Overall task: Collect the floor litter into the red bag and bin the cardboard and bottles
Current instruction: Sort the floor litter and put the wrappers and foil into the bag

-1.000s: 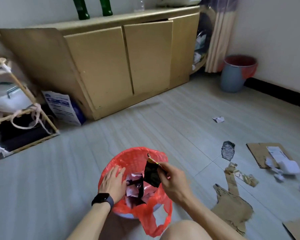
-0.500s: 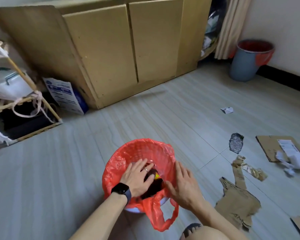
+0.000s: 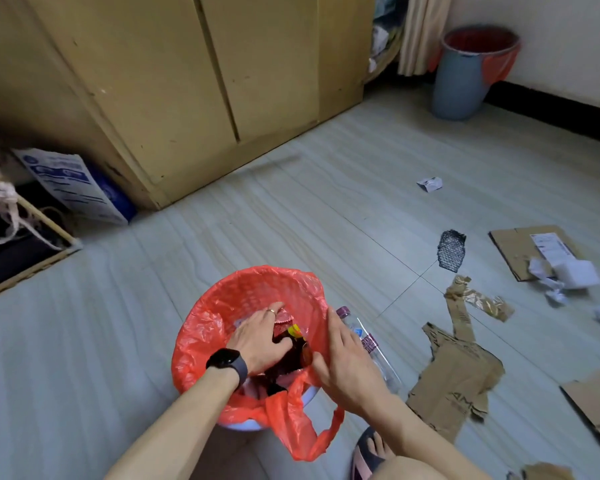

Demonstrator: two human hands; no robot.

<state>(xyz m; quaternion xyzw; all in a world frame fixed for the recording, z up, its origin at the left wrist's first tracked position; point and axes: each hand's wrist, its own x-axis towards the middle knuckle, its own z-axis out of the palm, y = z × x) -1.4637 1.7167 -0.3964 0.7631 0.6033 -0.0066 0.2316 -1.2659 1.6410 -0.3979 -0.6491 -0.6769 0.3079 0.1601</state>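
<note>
Red bag (image 3: 222, 306) sits on the floor (image 3: 84, 341) right in front of you. It's stretched over a small pale tub (image 3: 243, 426), mouth wide open, with one loose handle flopping toward your knee. Inside there's dark wrapper litter (image 3: 288, 358) with a bit of yellow showing. Your left hand (image 3: 260, 341) is down in there, fingers (image 3: 269, 315) spread flat and pressing on the wrappers, not gripping anything. Your right hand (image 3: 347, 365) is at the bag's right edge, fingers straight against the plastic, thumb just inside the rim. A clear bottle (image 3: 373, 344) lies on the floor just beside the bag, partly behind that hand. Torn cardboard (image 3: 458, 375) lies further right.
</note>
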